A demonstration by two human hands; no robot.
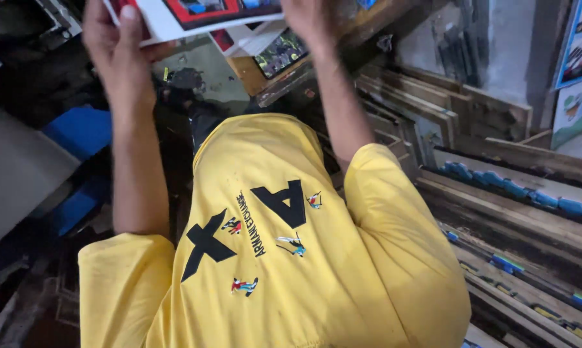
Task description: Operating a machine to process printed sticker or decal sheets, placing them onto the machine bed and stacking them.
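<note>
Both my arms reach forward out of a yellow t-shirt [271,258] with black letters and small coloured figures printed on it. My left hand [120,48] grips the left edge of a white printed sheet [200,16] bearing a red and black picture, thumb on top. My right hand [310,19] holds the same sheet at its right side, and its fingers are partly cut off by the frame's top edge. Just beneath the sheet lie more printed cards [281,51] on a wooden board [255,74].
Stacked wooden frames and slats [497,212], some with blue paint marks, fill the right side. A blue object [78,129] and a grey surface [13,167] lie at the left. Colourful posters [581,45] lean at the top right. The floor between is dark and cluttered.
</note>
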